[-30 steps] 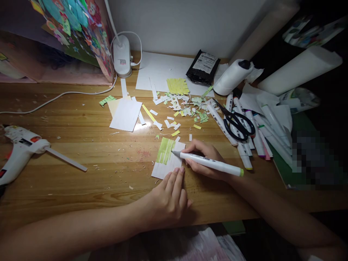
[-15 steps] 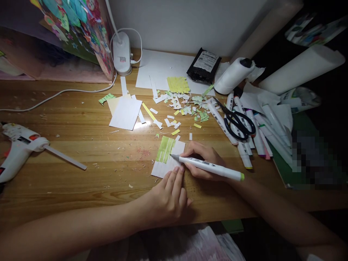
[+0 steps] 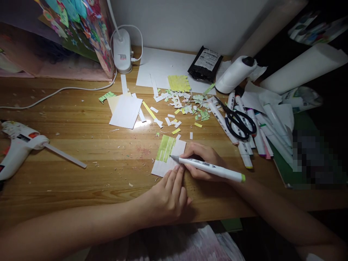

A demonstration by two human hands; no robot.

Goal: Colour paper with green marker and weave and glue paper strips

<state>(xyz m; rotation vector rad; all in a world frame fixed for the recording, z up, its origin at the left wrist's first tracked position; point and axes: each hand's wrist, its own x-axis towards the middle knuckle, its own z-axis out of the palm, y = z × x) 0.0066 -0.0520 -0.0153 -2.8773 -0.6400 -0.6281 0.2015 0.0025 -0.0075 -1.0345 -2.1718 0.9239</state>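
Observation:
A small white piece of paper (image 3: 176,150) lies on the wooden desk, its upper left part coloured light green in strokes with thin white gaps. My left hand (image 3: 170,194) rests at its lower right edge, the outstretched fingertips pressing on the paper. In my right hand (image 3: 202,159) is a white marker (image 3: 210,168) with a light green end, gripped near its front. The marker's grey tip touches the paper at the right side of the green patch.
Paper scraps (image 3: 179,101) and a fringed yellow piece (image 3: 179,83) lie beyond the paper. Black-handled scissors (image 3: 239,123) rest on several markers (image 3: 246,154) at right. A glue gun (image 3: 20,146) is at left. Further back are a white card (image 3: 126,112), a black packet (image 3: 206,64) and a white roll (image 3: 233,76).
The green strokes now fill slightly more of the patch, with narrower white gaps. Both hands stay in nearly the same places, and the view has shifted a little.

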